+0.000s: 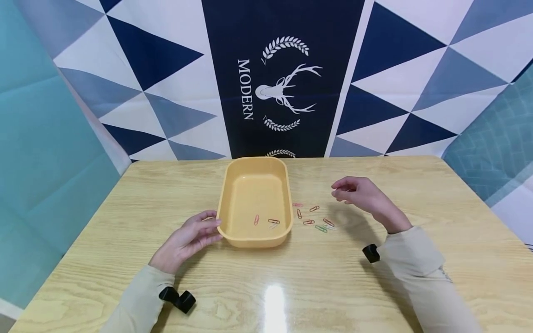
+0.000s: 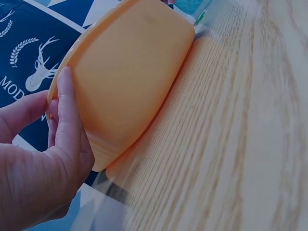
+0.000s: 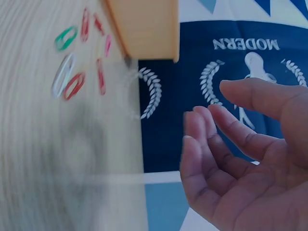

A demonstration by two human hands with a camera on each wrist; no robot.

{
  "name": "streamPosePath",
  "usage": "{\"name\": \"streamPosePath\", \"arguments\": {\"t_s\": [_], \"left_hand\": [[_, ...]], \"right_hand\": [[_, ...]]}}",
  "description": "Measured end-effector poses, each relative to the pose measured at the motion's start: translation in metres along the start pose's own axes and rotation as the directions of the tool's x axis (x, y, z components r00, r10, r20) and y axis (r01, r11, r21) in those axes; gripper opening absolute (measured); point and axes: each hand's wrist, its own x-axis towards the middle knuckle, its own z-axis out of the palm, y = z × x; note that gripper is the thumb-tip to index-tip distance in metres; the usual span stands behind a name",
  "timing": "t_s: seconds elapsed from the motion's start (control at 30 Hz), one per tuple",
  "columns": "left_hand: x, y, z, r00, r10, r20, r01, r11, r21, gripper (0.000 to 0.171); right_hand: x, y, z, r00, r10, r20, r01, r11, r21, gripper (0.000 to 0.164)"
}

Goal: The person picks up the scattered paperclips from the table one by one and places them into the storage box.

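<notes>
The wooden table carries everything, and the yellow tray stands near the middle of its far edge, a little to the left, long sides running front to back. That position puts the tray between the two hands, within easy reach of both.

The left hand pinches the tray's rim on its left side, close to the near left corner, fingers on either side of the wall, probably to keep so light a container from sliding. The right hand hangs above the table toward its far right corner, fingers loosely bent and thumb apart from them, grasping nothing; that poise would suit small, thin pieces.

Seven loose clips lie on the table beside the tray's right wall: four red, one pink, one green and one white. They sit to the left of the right hand and nearer the table's front edge, apart from its fingertips. Inside the tray, a pink clip rests in the near half, across the floor from the left hand's pinch. A red clip and a pale clip lie toward the near right corner, too small to tell whether they touch.
</notes>
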Motion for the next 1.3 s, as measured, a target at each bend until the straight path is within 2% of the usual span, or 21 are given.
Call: {"name": "streamPosePath", "arguments": {"t_s": [0.13,0.3,0.63,0.9,1.0,1.2,1.3], "left_hand": [[-0.001,0.002,0.0,1.0,-0.011,-0.01,0.011,0.999,-0.036,0.049],[-0.002,0.003,0.001,0.999,-0.032,-0.029,0.031,0.999,-0.039,0.053],[-0.002,0.002,0.001,0.999,-0.032,-0.018,0.031,0.998,-0.047,0.051],[-0.002,0.003,0.0,1.0,-0.018,-0.003,0.018,0.998,-0.058,0.045],[-0.002,0.002,0.0,1.0,-0.018,0.007,0.018,0.999,-0.035,0.043],[-0.003,0.002,0.0,1.0,-0.018,-0.005,0.017,0.999,-0.044,0.053],[-0.002,0.001,0.0,1.0,-0.009,0.0,0.009,1.0,-0.025,0.05]], "right_hand": [[0.004,0.005,-0.002,0.999,0.013,0.034,-0.013,1.0,-0.004,0.034],[0.006,0.011,0.003,0.996,0.068,0.058,-0.066,0.997,-0.038,0.027],[0.01,0.017,0.018,0.983,0.158,0.089,-0.14,0.973,-0.185,0.025],[0.009,0.017,0.027,0.987,0.14,0.076,-0.109,0.941,-0.32,0.029],[0.009,0.017,0.029,0.989,0.129,0.075,-0.093,0.928,-0.361,0.028],[0.008,0.017,0.028,0.993,0.092,0.069,-0.06,0.928,-0.367,0.021],[0.007,0.017,0.027,0.995,0.07,0.07,-0.04,0.932,-0.359,0.015]]}}
